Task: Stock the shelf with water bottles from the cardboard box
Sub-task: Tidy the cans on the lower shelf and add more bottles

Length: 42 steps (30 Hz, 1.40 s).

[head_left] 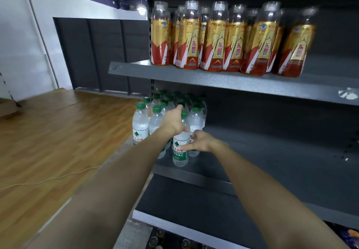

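Several clear water bottles with green caps stand grouped at the left end of the grey middle shelf point(272, 151). The front bottle point(180, 151) stands near the shelf's edge. My left hand point(172, 121) wraps round its upper part and neck from the left. My right hand point(200, 141) holds its labelled middle from the right, thumb across the label. A second bottle point(140, 127) stands at the far left front. The cardboard box is out of view.
The shelf above point(213, 77) carries several gold-and-red drink bottles point(215, 40). To the right of the water bottles the middle shelf is bare grey metal. A lower shelf point(194, 206) lies beneath. Wooden floor with a thin cable point(58, 176) lies to the left.
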{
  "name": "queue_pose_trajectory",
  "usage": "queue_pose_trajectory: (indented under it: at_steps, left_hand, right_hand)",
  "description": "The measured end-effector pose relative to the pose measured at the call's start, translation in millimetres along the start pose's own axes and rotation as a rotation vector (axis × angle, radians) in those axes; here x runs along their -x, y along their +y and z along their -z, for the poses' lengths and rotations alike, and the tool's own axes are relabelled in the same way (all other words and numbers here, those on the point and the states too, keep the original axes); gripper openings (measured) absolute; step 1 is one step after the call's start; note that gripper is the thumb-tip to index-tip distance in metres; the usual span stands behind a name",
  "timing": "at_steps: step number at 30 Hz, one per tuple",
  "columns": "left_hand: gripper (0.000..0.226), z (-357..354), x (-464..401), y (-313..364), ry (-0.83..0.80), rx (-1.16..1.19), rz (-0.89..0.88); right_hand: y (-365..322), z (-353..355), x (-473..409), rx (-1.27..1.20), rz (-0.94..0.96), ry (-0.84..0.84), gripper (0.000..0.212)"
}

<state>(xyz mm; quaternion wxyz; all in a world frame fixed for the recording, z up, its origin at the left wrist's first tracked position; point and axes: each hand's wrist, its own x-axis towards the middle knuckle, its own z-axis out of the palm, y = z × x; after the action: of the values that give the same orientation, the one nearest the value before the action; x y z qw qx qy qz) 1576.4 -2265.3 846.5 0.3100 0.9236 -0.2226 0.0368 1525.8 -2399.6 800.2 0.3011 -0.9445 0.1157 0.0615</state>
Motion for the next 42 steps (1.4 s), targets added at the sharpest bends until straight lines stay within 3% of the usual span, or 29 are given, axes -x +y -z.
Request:
queue_pose_trajectory:
  at_steps: [3, 8, 11, 15, 21, 27, 31, 34, 38, 42]
  left_hand:
    - [0.075, 4, -6, 1, 0.069, -0.061, 0.079]
    - [0.072, 8, -16, 1, 0.054, -0.291, 0.099]
    - [0.074, 10, -22, 3, 0.012, -0.333, 0.096]
    - [0.075, 6, -24, 1, 0.004, -0.303, 0.084]
    - [0.079, 2, -17, 2, -0.004, -0.28, 0.068]
    - [0.071, -1, 0, -1, 0.087, -0.14, 0.075]
    - [0.068, -5, 19, -13, 0.126, -0.119, 0.052]
    - [0.062, -8, 36, -30, 0.12, -0.076, 0.031]
    - [0.019, -15, 67, -58, 0.05, -0.282, -0.025]
    - [0.019, -40, 98, -94, -0.175, -0.373, -0.033]
  right_hand:
    - [10, 0, -2, 0.016, 0.01, 0.016, 0.092]
    - [12, -2, 0, 0.012, 0.051, 0.027, 0.066]
    - [14, -9, -3, 0.018, 0.074, 0.007, 0.066]
    - [14, -12, -3, 0.005, 0.114, -0.008, 0.068]
    - [17, -17, 2, -0.038, 0.135, -0.014, 0.042]
    - [19, -27, 15, -0.056, 0.107, 0.037, 0.052]
    - [15, -32, 21, -0.047, 0.086, 0.05, 0.033]
    - [7, -35, 26, -0.094, 0.064, -0.051, 0.028]
    - [7, -52, 39, -0.113, -0.013, -0.285, 0.027]
    - [21, -89, 50, -0.065, -0.082, -0.327, 0.029]
